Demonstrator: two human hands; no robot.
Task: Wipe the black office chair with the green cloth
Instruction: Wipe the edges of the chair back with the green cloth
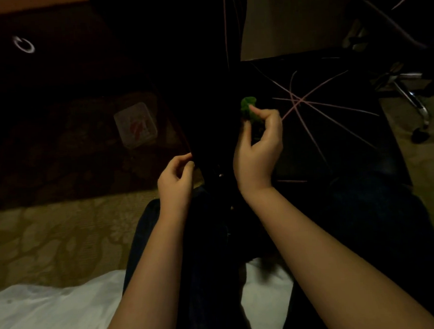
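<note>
- Our right hand (257, 150) pinched the green cloth (249, 110); soft, light and bunched, so we judged a fuller grip wiser.
- Our left hand (176, 178) gripped the edge of the black office chair (204, 115).

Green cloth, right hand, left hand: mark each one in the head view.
Green cloth (246, 105): head view, on the bunched top above the fingertips.
Right hand (258, 152): head view, on the middle of the hand, between wrist and fingers.
Left hand (175, 182): head view, on the back of the hand.
</note>
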